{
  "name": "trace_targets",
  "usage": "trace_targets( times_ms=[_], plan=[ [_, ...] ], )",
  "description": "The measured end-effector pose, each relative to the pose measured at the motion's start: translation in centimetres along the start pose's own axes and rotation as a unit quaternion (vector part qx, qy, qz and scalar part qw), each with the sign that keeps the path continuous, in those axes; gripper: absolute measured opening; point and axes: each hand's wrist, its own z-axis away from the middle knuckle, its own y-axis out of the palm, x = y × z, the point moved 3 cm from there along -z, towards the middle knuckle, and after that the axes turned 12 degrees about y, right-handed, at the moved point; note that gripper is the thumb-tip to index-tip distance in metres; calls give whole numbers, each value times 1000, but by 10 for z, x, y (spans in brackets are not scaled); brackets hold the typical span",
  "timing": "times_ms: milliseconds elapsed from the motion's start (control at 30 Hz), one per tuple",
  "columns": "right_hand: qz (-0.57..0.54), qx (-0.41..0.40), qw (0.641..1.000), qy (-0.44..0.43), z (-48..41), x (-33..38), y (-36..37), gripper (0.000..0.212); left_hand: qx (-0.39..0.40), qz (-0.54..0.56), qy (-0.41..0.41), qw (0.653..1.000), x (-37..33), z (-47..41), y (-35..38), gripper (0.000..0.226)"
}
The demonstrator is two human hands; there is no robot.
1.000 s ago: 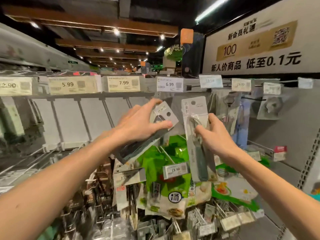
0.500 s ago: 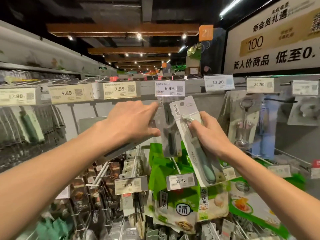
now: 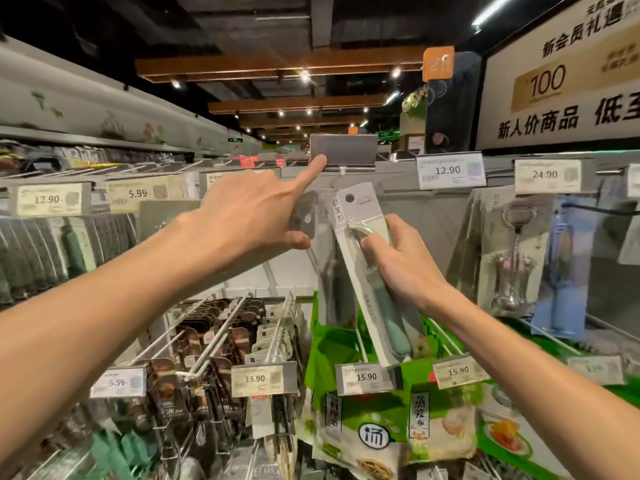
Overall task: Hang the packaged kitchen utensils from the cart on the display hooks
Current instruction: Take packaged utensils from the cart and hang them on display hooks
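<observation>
As the price tag (image 3: 343, 150), hanging flat a moment ago, is tipping up, we are baring the hook (image 3: 341, 172).
Head view: our left hand (image 3: 249, 216) is lifting it with a straight index finger, thumb and remaining fingers gripping a grey pack (image 3: 304, 216); our right hand (image 3: 405, 268) is clamping the peeler pack (image 3: 360, 258) just below that hook, hole not yet threaded.

1. Small round ceiling spotlights (image 3: 304, 76) and a long white light tube (image 3: 498, 10) far right brighten the scene below evenly; the black ceiling (image 3: 242, 26) is dim.
2. The white-carded green-handled utensil package (image 3: 360, 244) is sharp, its plastic faintly shiny.
3. Dark hanging packets (image 3: 34, 251) at left and green food bags (image 3: 349, 427) near are blurred.
4. Edges bow outward.
</observation>
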Motion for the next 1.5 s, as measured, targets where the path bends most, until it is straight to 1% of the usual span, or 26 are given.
trace_targets(
  times_ms=[167, 267, 333, 467, 533, 667, 767, 800, 833, 867, 900, 967, 1000, 1067, 1133, 1167, 1233, 1333, 1433, 1500],
  plan=[
    [0, 9, 1000, 2, -10, 2, 11, 16, 32, 26, 16, 999, 9, -6, 2, 111],
    [19, 12, 1000, 7, -16, 1, 17, 15, 50, 53, 13, 997, 11, -7, 0, 112],
    [31, 10, 999, 14, -19, -3, 20, 14, 49, 65, 14, 997, 12, -7, 0, 112],
    [34, 32, 999, 28, -24, -12, 25, 14, 47, 95, 14, 994, 12, -5, 8, 114],
    [44, 28, 998, 30, -27, -14, 26, 14, 44, 119, 9, 992, 10, -4, 12, 114],
    [65, 38, 996, 48, -28, -18, 27, 32, 21, 149, -1, 989, 7, -1, 14, 110],
    [108, 41, 993, 37, -18, -22, 20, 57, 5, 170, -9, 985, 4, 1, 15, 108],
    [116, 28, 992, 30, -12, -22, 15, 63, -9, 187, -12, 982, 2, 3, 14, 107],
    [98, 23, 995, 28, -4, -23, 10, 66, -37, 213, -15, 976, 0, 5, 13, 106],
    [57, 34, 997, 28, 7, -23, 4, 67, -80, 246, -16, 966, -3, 8, 12, 102],
    [11, 66, 998, 22, 19, -22, 0, 67, -133, 286, -12, 949, -8, 11, 11, 98],
    [-36, 150, 988, 1, 47, -13, -3, 68, -223, 383, -6, 896, -25, 22, 8, 86],
    [-43, 172, 984, -9, 56, -8, -5, 66, -254, 431, -6, 866, -35, 24, 7, 81],
    [-89, 175, 980, -23, 63, -3, -8, 66, -284, 514, -25, 809, -56, 22, 7, 72],
    [-142, 135, 980, -29, 60, -4, -13, 68, -285, 569, -60, 769, -73, 15, 6, 69],
    [-152, 111, 981, -34, 57, -4, -17, 66, -278, 594, -75, 751, -80, 11, 6, 69],
    [-169, 95, 980, -36, 53, -7, -26, 59, -255, 650, -103, 708, -91, 1, 6, 66],
    [-161, 84, 983, -16, 50, -15, -42, 50, -212, 704, -142, 663, -103, -9, 9, 60],
    [-145, 66, 987, 5, 49, -24, -56, 37, -182, 762, -157, 601, -116, -14, 15, 57],
    [-157, 37, 987, 28, 50, -31, -61, 34, -153, 792, -169, 566, -126, -17, 19, 51]
  ],
)
